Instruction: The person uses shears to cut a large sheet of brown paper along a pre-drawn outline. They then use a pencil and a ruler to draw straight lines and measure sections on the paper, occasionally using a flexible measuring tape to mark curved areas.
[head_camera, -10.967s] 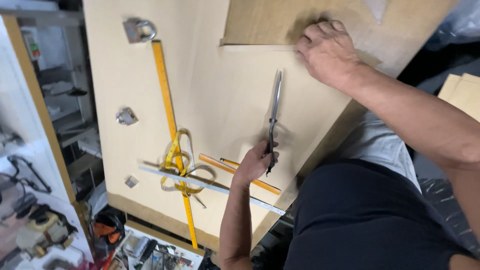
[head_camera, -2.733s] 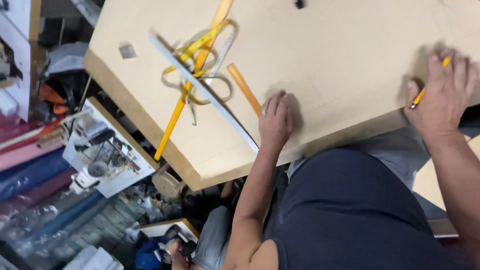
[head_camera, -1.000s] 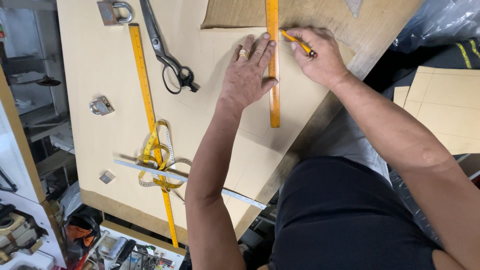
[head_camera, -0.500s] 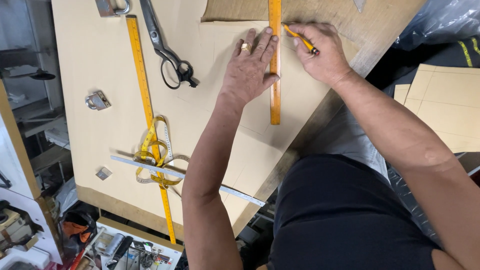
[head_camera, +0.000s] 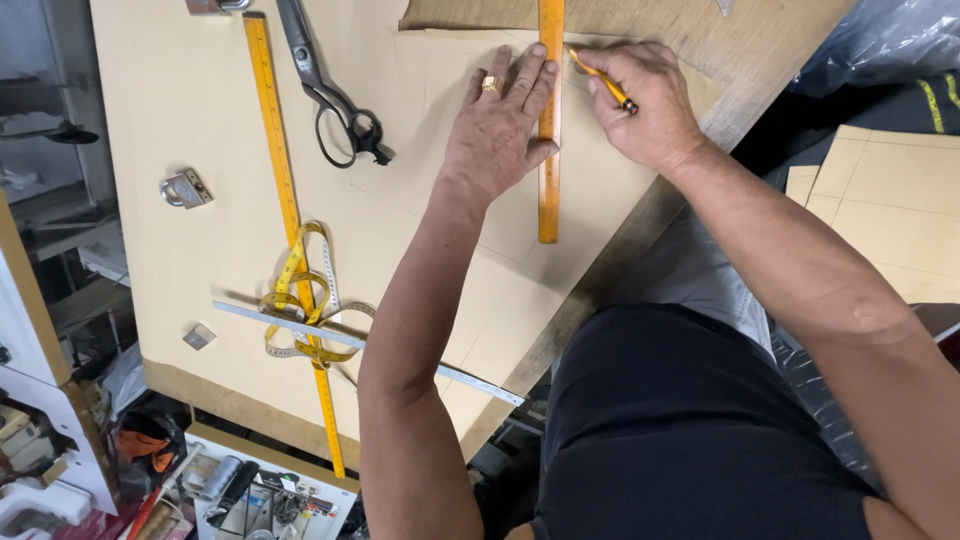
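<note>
Head view, looking down on a pale worktable (head_camera: 190, 110) covered by a large sheet of tan pattern paper (head_camera: 440, 250), with a darker brown board (head_camera: 660, 20) along the table's far edge. Largest first: a long yellow ruler (head_camera: 285, 210) runs from the far edge to the near edge on the left half of the table. A steel straightedge (head_camera: 370, 352) crosses it near the near edge, and a yellow tape measure (head_camera: 300, 300) lies looped over that crossing. Black-handled shears (head_camera: 330, 90) lie by the far edge, just right of the long ruler. A short orange ruler (head_camera: 549, 130) lies on the paper towards the far right corner, pointing away from the person. Two small metal weights (head_camera: 186, 188) (head_camera: 199, 336) sit near the left edge.

The left hand (head_camera: 500, 125) lies flat, fingers spread wide, pressing the orange ruler and paper down from the ruler's left side. The right hand (head_camera: 645, 105) has its fingers closed round a yellow pencil (head_camera: 603, 80), whose tip touches the ruler's right edge near the far end.

Risks, as judged: the ruler is held only along its far half, so sideways pencil pressure could pivot its free near end and skew the line. The paper overhangs the table's right edge near the forearm and could shift or crease if the arm drags on it.
</note>
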